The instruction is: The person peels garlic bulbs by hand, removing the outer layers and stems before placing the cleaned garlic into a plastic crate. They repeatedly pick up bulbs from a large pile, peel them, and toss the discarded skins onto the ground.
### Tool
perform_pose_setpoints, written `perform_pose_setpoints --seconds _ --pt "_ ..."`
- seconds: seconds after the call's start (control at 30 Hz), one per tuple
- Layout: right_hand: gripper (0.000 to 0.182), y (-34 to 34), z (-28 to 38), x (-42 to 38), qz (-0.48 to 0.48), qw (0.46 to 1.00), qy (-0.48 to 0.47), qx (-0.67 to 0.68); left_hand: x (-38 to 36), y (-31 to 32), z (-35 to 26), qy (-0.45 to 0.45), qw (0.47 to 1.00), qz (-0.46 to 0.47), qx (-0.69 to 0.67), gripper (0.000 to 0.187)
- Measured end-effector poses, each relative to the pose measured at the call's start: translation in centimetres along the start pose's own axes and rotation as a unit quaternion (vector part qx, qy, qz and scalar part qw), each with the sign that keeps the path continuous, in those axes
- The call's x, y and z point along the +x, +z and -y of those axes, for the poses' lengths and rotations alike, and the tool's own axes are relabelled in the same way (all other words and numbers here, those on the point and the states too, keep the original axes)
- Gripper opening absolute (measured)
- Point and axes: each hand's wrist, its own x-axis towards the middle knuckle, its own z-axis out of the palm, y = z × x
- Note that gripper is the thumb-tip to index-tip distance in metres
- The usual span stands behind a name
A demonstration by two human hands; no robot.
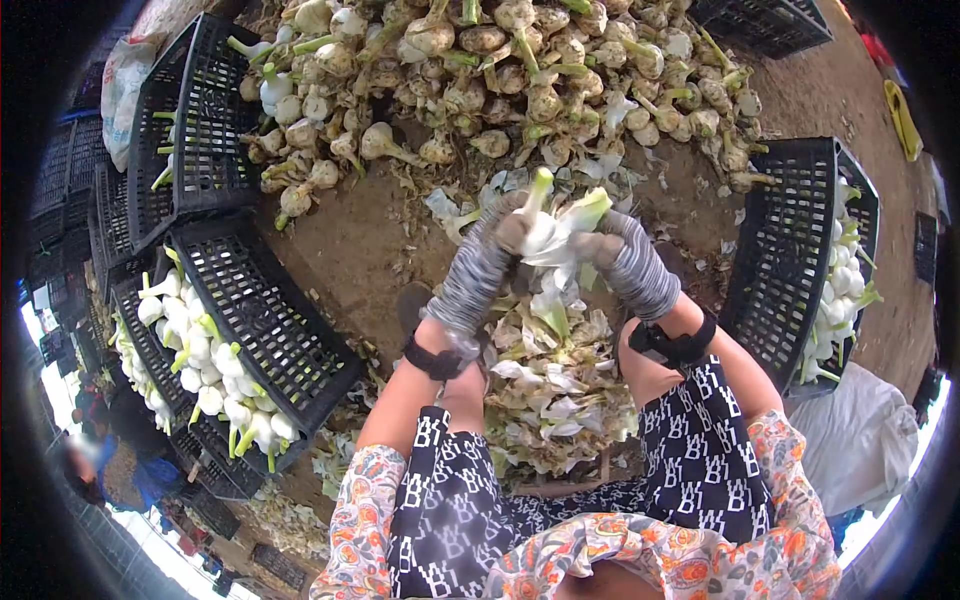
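Note:
Between my two gloved hands is a white garlic bulb (540, 235) with a short green stem pointing up. My left hand (492, 245) is closed round the bulb's left side. At its right, my right hand (618, 250) is closed on a loose strip of pale garlic skin (585, 212) that stands away from the bulb. Both hands wear grey knitted gloves, with some motion blur about the fingers. Right below them, a heap of peeled garlic skins (550, 400) lies between my knees.
A large pile of unpeeled, soil-stained garlic (480, 80) spreads ahead. A black crate of white garlic (265, 320) stands at my left, another black crate (785, 250) at my right. More crates are stacked far left. A white sack (850, 435) lies right; another person (120, 455) is at lower left.

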Motion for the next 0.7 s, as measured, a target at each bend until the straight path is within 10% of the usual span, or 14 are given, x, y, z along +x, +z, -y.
perform_pose_setpoints --seconds 0.03,0.13,0.27,0.37,0.43,0.6,0.7 --pt "0.018 0.5 0.9 -0.2 -0.031 0.979 0.159 0.124 0.2 0.1 0.4 0.109 0.986 -0.048 0.114 0.047" --pt "0.021 0.6 -1.4 -0.2 -0.023 0.952 -0.194 -0.237 -0.6 0.7 -1.0 0.062 0.991 -0.021 0.120 0.038" --pt "0.022 0.6 -1.0 -0.3 0.002 0.923 -0.226 -0.312 -0.7 1.2 -0.3 0.018 0.991 -0.129 0.015 0.027" --pt "0.026 -0.9 -1.4 -1.0 -0.026 0.959 0.035 0.279 -0.3 0.5 -0.5 0.110 0.993 -0.043 -0.008 0.021" --pt "0.028 -2.8 -1.6 -1.3 -0.003 0.730 0.250 0.636 -0.7 -0.1 -0.9 0.084 0.984 0.036 -0.151 0.025" --pt "0.062 -1.8 -2.2 -0.8 0.178 0.978 0.107 -0.014 -0.5 -1.2 -0.7 -0.020 0.962 0.009 -0.273 0.030" --pt "0.077 -1.2 -1.4 -1.0 0.231 0.806 0.141 -0.527 -0.7 -0.6 -0.5 -0.030 0.969 -0.011 -0.247 0.029"
